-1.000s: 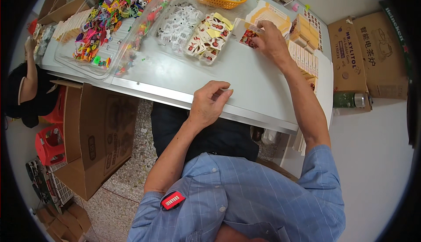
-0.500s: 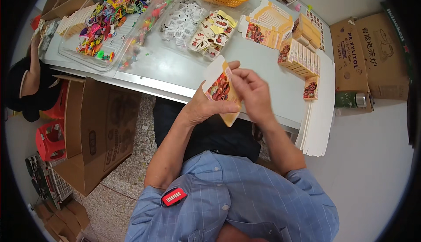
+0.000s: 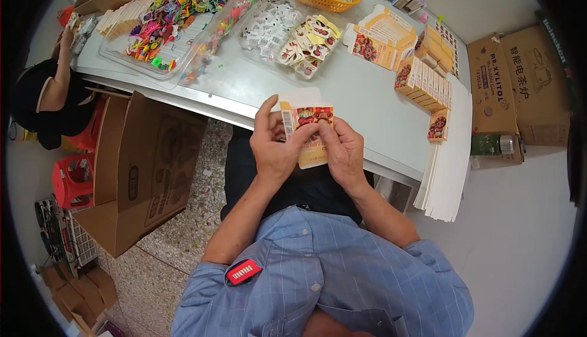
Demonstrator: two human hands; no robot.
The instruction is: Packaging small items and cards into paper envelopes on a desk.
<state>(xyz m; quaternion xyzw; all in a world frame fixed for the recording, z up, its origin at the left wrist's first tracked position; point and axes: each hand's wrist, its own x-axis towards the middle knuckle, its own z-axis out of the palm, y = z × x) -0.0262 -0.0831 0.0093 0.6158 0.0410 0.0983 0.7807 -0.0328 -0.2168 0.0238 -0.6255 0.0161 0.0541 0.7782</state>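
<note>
Between both hands, over the table's near edge, is a small printed carton (image 3: 313,158), orange and cream with a red picture and open flaps. My left hand (image 3: 273,153) grips its left side, thumb across the front and forefinger raised. From the right, my right hand (image 3: 346,157) pinches it with the thumb on the printed face; the fingers behind are hidden. Beyond the hands lies a clear tray of small red-and-yellow printed pieces (image 3: 310,45), beside a heap of small white packets (image 3: 270,28). Flat cartons (image 3: 382,37) are fanned out on the table to the right.
A row of filled-out cartons (image 3: 423,84) stands at right, with one carton (image 3: 438,125) nearer me. White strips (image 3: 449,178) overhang the table edge. Colourful trinkets (image 3: 177,13) fill a clear tray at left. An orange basket (image 3: 324,0) stands behind. Another person (image 3: 49,102) sits far left.
The carton has turned from a slanted, edge-on pose to face me upright. My right hand has moved down onto its front, and the left thumb now presses across it. The view has shifted slightly.
</note>
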